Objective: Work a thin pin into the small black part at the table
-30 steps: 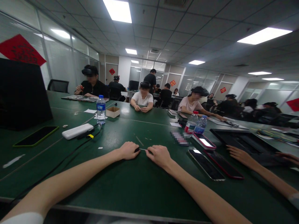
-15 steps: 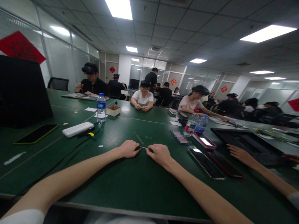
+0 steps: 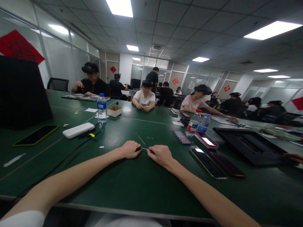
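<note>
Both my hands rest on the green table in front of me, knuckles up, with a narrow gap between them. A thin pale rod [image 3: 144, 148] spans that gap; its kind is too small to make out. My left hand [image 3: 130, 149] is closed around one end, where a dark patch shows at the fingers. On the other end, the fingers of my right hand [image 3: 161, 154] are curled and pinched. Both ends of the rod are hidden inside the fingers.
On the left lie a white power bank [image 3: 79, 130] with a black cable, a phone [image 3: 36, 135] and a water bottle [image 3: 102, 108]. Phones [image 3: 208, 163], bottles [image 3: 194, 123] and a black frame-like tray [image 3: 251, 146] stand right. A neighbour's hand [image 3: 294, 157] touches the tray. People sit opposite.
A neighbour's nearer hand has left the black tray and gone out of view on the right. My own hands keep nearly the same place and grip.
</note>
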The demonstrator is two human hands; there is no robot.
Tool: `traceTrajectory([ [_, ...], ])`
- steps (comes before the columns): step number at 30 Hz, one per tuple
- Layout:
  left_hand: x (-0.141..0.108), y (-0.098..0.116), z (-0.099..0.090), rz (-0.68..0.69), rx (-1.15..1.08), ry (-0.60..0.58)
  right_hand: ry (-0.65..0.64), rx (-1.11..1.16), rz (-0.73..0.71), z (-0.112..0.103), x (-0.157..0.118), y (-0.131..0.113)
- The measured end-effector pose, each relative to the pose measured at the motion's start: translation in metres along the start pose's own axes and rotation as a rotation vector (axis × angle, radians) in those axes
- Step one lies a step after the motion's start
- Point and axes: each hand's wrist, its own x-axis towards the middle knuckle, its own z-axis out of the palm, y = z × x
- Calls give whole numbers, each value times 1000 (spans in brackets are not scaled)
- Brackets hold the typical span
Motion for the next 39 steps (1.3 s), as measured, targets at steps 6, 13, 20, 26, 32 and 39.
traceTrajectory([
  [6, 2, 4, -2, -41, 26, -27, 43, 90, -273, -3, 0, -16],
  [13, 2, 6, -2, -46, 37, -31, 103, 61, -309, -3, 2, 3],
  [20, 2, 5, 0, -4, 39, -9, 36, -28, -116, 0, 0, 25],
  [26, 3, 5, 0, -17, 47, -11, 20, -48, -131, -3, 1, 16],
  [32, 3, 4, 2, -9, 68, -4, 26, -64, -139, -7, 2, 14],
  [39, 3, 4, 3, -28, 61, 1, 47, -112, -119, -8, 1, 4],
])
